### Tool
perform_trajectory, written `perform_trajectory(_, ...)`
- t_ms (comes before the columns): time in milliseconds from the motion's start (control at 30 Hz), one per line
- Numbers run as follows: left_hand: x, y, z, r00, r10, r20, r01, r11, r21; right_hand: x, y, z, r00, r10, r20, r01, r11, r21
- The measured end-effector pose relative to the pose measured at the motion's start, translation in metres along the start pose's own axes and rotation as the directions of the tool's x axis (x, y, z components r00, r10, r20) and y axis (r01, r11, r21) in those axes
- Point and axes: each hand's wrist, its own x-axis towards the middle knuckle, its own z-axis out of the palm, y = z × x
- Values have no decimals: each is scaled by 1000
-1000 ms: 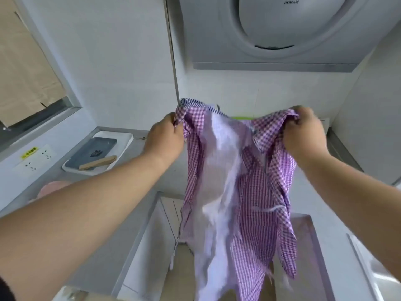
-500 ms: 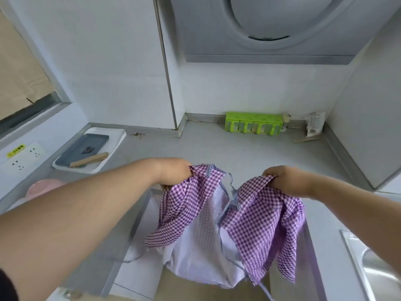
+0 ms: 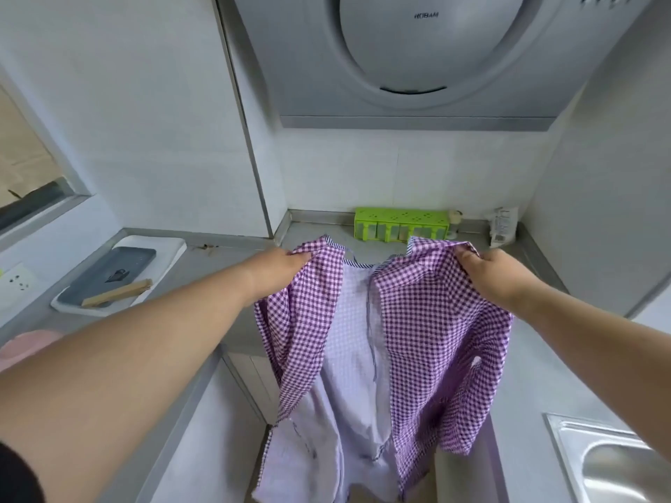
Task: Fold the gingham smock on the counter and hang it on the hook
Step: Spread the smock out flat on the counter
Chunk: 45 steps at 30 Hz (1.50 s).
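Smock (image 3: 417, 332) held up open between both hands, left hand (image 3: 281, 270) and right hand (image 3: 488, 272) fingers pinching its shoulders, desk (image 3: 225, 263) below.

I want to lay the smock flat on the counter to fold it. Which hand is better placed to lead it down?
Probably the right hand. It grips the gingham smock over open counter, while the left hand holds its shoulder nearer the wall corner. The margin is small, though, as both grips sit level.

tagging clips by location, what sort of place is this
Most likely a home kitchen: a range hood hangs over the grey counter, a steel sink sits at the lower right, and a green spice rack stands against the tiled wall.
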Motion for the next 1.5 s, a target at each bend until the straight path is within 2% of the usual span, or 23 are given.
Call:
perform_trajectory(300, 82, 20, -26, 993, 119, -25, -119, 993, -21, 70, -30, 10, 998, -60, -30, 55, 989, -140)
perform_trajectory(467, 135, 26, -45, 993, 116, -25, -118, 988, -96, 103, -44, 14, 995, -27, -97, 14, 991, -132)
perform_trajectory(567, 168, 30, -51, 994, 107, 27, -101, 979, -176, 124, -45, 18, 992, 9, -124, -23, 994, -111)
perform_trajectory(767, 222, 41, -43, 993, 108, 52, -98, 981, -170, 170, -35, 22, 993, 68, -93, -73, 996, -50)
perform_trajectory(933, 264, 63, -26, 995, 96, 11, -92, 979, -179, 229, -21, 27, 994, 35, -101, -39, 998, -45)
perform_trajectory(1167, 326, 84, 1, 999, -9, -47, 5, 997, -76, 330, 12, 45, 996, 73, 55, -74, 997, 23)
perform_trajectory(1300, 351, 101, 14, 999, -25, -25, 21, 991, -135, 368, 15, 51, 992, 103, 77, -109, 991, 82)
perform_trajectory(1500, 387, 99, 39, 999, -30, -34, 26, 994, -108, 406, 27, 78, 981, 136, 142, -136, 991, -7)
